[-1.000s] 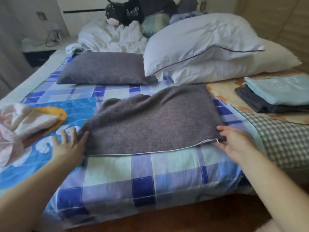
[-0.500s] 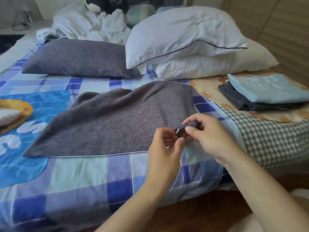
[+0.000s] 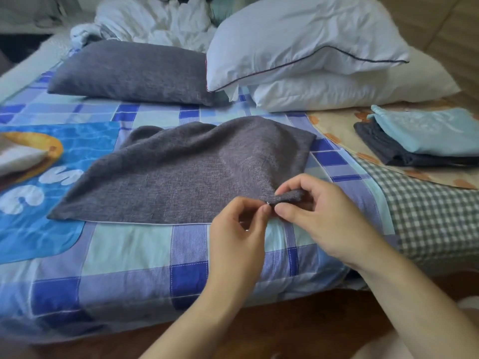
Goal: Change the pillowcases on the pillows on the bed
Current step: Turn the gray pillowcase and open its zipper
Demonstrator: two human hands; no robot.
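A flat grey pillowcase [image 3: 186, 174] lies on the blue checked bedspread [image 3: 134, 255] near the bed's front edge. My right hand [image 3: 318, 216] pinches its lifted right corner, bunched into a small roll. My left hand [image 3: 241, 229] pinches the small metal zipper pull at that same corner, thumb and forefinger together. Behind lie a grey-cased pillow [image 3: 132, 71] at the left and two bare white pillows [image 3: 311, 47] stacked at the right.
Folded light blue and dark grey pillowcases [image 3: 425, 136] sit stacked on the right side of the bed. A crumpled white duvet [image 3: 155, 19] lies at the head. Pale folded cloth [image 3: 15, 156] rests at the left edge. Wooden floor runs along the front.
My left hand left the pillowcase's left corner and came across to the right corner. Both hands now pinch that corner, lifted off the bed. The view shifted left and closer.
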